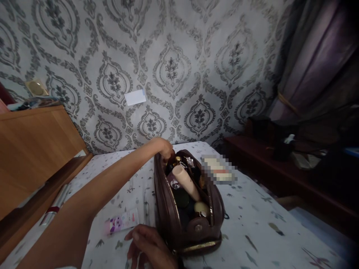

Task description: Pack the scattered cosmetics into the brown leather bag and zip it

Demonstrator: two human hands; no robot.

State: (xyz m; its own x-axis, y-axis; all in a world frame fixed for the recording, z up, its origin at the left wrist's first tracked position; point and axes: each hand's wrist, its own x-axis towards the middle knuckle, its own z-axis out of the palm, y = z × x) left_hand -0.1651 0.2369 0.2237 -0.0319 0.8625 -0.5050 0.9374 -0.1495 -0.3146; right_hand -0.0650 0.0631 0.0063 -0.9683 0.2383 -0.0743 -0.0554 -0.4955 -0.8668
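A brown leather cosmetic bag (161, 198) stands unzipped on the bed, packed with small items. Among them a pale peach tube (186, 183) leans diagonally across the middle. A round yellowish lid (201, 208) sits near the front end, and something gold and shiny (178, 160) near the back. My left hand (166, 148) reaches over the bag's far end with its fingers down inside, hidden from view. My right hand (150, 248) rests at the bag's near left corner, fingers loosely bent and apart, holding nothing visible. Left of it lies a lavender tube with a cartoon print (120, 223).
A silver tube with a red band (53, 209) lies at the bed's left edge, beside a wooden cabinet (42, 138). A pixelated item (220, 170) is right of the bag. Patterned wallpaper rises behind; a dark red ledge (246, 157) runs along the right.
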